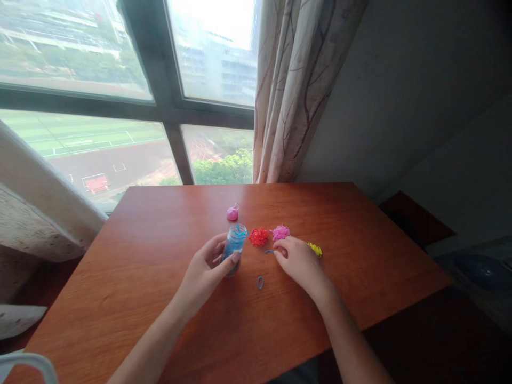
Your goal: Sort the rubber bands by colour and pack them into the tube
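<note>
Head view: I see the left hand (pixel 204 264) wrapped around a clear, round jar (pixel 237 245) of blue bands, left of centre on the brown wooden desk (pixel 120 277). Its fingers curl around the far side, thumb across the near side; blue strands poke over the uncovered rim. The right hand (pixel 302 261), farther right, has thumb and forefinger drawn together, apparently pinching a thin blue elastic band (pixel 269 252). A small blue loop (pixel 260 282) lies nearer, between the hands; a red tangled pile (pixel 259 237) sits just right of the jar. I judge the jar light, stiff and rather slippery, best gripped around its middle; glass or plastic, I cannot tell. The band should be soft and springy, so I'd pinch one edge.
</note>
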### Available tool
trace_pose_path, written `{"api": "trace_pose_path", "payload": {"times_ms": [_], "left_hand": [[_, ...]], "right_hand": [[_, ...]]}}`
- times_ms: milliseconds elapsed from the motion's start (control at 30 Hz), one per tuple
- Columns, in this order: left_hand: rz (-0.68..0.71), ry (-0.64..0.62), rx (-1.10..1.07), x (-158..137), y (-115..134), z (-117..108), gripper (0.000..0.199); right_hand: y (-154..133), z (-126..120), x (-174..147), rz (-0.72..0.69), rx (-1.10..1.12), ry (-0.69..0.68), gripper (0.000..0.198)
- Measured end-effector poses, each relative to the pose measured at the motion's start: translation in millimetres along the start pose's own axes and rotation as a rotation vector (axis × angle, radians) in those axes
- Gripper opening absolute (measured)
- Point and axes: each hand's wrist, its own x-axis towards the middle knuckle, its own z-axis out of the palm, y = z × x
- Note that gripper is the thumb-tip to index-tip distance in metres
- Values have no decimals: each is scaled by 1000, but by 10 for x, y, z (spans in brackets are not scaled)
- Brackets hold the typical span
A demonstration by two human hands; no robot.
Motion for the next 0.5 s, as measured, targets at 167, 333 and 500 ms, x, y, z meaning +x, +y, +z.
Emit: {"api": "trace_pose_path", "payload": {"times_ms": [167,333,500], "left_hand": [[-28,35,28,0,-20,13,44],[-38,47,36,6,-55,24,47],[-37,45,40,7,-80,10,46]], "right_hand": [[-120,146,4,47,-386,-171,14],[-169,176,-71,56,-387,-219,13],[-256,161,-342,19,-293,-282,12]]}}
